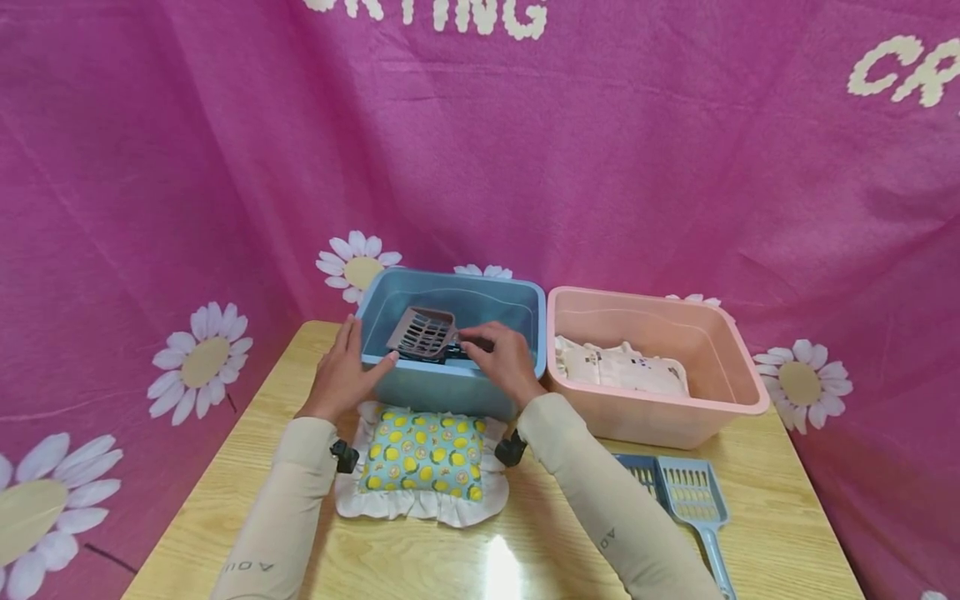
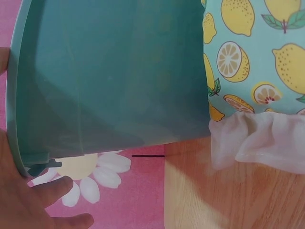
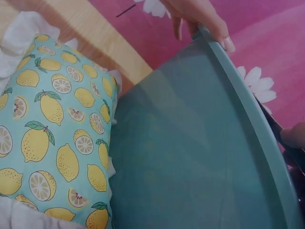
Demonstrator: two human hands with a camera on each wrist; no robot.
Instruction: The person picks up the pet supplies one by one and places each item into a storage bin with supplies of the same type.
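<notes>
A blue-green bin (image 1: pixel 450 387) stands at the back of the table. Inside it, a brown slotted litter scoop (image 1: pixel 427 332) lies tilted over something dark that is mostly hidden. My right hand (image 1: pixel 506 358) reaches over the front rim and pinches the scoop at its handle end, which the fingers partly cover. At the bin's front left corner my left hand (image 1: pixel 341 375) rests on the rim, thumb along the front and fingers fairly straight up the side. In front of the bin lies a lemon-print cushion (image 1: pixel 423 454) with white ruffles, below both hands.
To the right a pink bin (image 1: pixel 637 421) holds a cream ruffled cushion (image 1: pixel 622 371). A light blue slotted scoop (image 1: pixel 697 496) and a dark blue scoop (image 1: pixel 637 465) lie on the wooden table (image 1: pixel 427 558) before it. A magenta daisy curtain (image 1: pixel 600 167) hangs behind.
</notes>
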